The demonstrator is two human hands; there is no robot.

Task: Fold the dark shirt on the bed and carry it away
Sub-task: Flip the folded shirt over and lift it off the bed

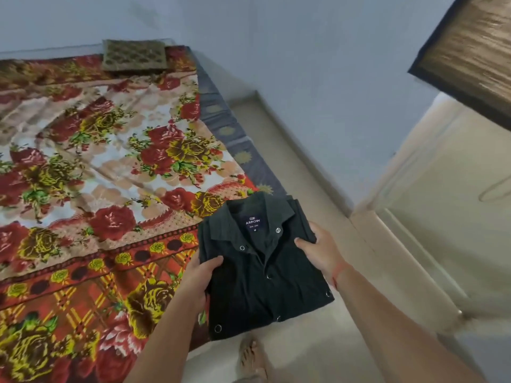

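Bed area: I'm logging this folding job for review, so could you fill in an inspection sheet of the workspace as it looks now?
Surface: bed covered by a floral sheet, creased; grey mattress edge showing on its right side.
Job's things: dark shirt folded into a rectangle, collar and label facing up, held over the bed's corner and the floor.
Clutter: patterned cushion at the far end of the bed.
Grippers: left hand grips the shirt's left edge; right hand grips its right edge.
Cables: nothing seen.
Surroundings: pale walls, tiled floor, open wooden door on the right, bare foot below the shirt.
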